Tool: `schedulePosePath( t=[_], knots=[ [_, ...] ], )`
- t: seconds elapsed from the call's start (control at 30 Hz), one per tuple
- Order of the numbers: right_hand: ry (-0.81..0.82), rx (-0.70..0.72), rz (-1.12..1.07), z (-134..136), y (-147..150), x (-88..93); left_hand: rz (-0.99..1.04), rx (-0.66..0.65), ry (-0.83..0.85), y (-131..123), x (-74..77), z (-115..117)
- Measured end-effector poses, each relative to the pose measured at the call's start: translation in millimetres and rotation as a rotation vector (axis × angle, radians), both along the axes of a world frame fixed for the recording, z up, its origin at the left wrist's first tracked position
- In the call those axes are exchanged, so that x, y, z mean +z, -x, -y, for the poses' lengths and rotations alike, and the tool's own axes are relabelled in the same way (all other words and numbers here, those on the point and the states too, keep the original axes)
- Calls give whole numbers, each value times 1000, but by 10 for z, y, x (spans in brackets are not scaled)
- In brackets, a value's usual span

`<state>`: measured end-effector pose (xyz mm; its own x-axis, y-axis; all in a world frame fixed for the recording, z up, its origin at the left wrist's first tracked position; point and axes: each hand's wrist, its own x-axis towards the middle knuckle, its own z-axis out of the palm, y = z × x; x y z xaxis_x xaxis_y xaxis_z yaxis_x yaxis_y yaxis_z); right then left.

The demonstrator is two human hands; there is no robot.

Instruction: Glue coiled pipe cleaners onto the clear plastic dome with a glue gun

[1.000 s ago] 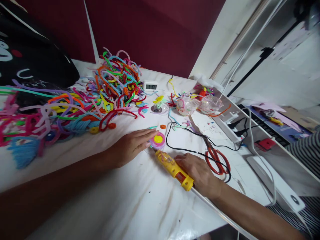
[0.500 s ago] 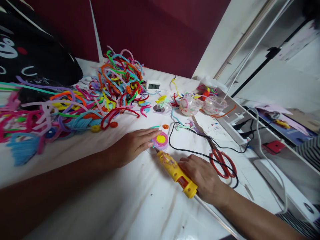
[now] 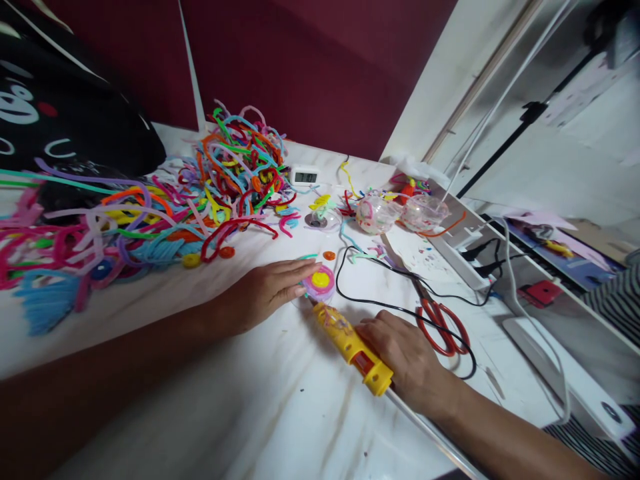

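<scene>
My left hand (image 3: 267, 291) lies flat on the white table (image 3: 280, 400), fingers stretched out, fingertips touching a small round coil (image 3: 320, 282) of pink pipe cleaner with a yellow centre. My right hand (image 3: 400, 353) is wrapped round a yellow glue gun (image 3: 350, 345), whose nozzle points at the near edge of the coil. A clear glue stick (image 3: 430, 433) sticks out of the gun's back end. The gun's black cord (image 3: 380, 293) loops across the table behind it.
A big heap of coloured pipe cleaners (image 3: 165, 207) covers the left and back. Red-handled scissors (image 3: 440, 323) lie right of my right hand. Two clear plastic bowls (image 3: 400, 212), a small digital clock (image 3: 305, 176) and a white power strip (image 3: 465, 257) stand farther back.
Only the camera has shifted slightly. Both hands, the coil and the glue gun keep the same places.
</scene>
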<state>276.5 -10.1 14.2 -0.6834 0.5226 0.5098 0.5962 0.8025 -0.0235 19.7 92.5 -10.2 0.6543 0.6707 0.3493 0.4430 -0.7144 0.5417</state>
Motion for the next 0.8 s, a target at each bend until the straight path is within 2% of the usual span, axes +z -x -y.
schedulePosePath(
  t=[0.8],
  knots=[
    [-1, -10, -26, 38, 8, 3, 27, -50, 7, 22, -19, -40]
  ],
)
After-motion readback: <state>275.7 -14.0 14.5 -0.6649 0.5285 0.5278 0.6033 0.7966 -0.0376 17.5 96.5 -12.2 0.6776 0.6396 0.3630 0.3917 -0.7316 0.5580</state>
